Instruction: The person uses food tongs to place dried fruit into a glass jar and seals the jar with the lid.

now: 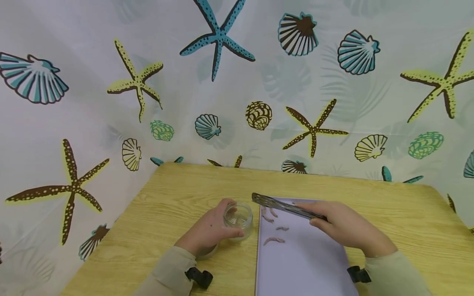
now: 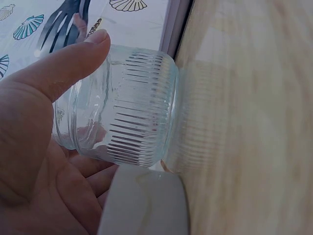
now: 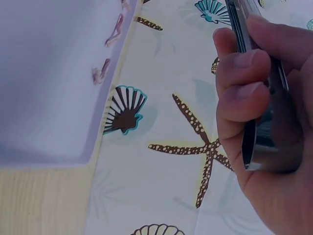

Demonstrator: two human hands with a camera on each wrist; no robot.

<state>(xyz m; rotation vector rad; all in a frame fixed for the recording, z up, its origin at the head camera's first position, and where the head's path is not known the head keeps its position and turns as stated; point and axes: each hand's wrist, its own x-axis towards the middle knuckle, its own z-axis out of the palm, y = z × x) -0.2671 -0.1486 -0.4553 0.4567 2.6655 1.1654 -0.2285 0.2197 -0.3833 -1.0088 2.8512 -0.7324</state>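
My left hand (image 1: 211, 228) grips a clear ribbed glass jar (image 1: 238, 222) at its side, left of a pale lavender tray (image 1: 303, 263). In the left wrist view the thumb lies along the jar near its rim. My right hand (image 1: 342, 226) holds metal tongs (image 1: 285, 207) over the tray's far part, their slotted ends pointing left toward the jar. A small pinkish piece (image 2: 79, 22) shows at the tong ends in the left wrist view. Several thin, pinkish worm-like strips (image 1: 274, 240) lie on the tray's left side.
A white, smooth object (image 2: 144, 200) stands by the jar, partly hidden under my left hand in the head view. Everything stands on a wood-grain table (image 1: 185, 185). Behind it hangs a white cloth (image 1: 237, 94) printed with shells and starfish.
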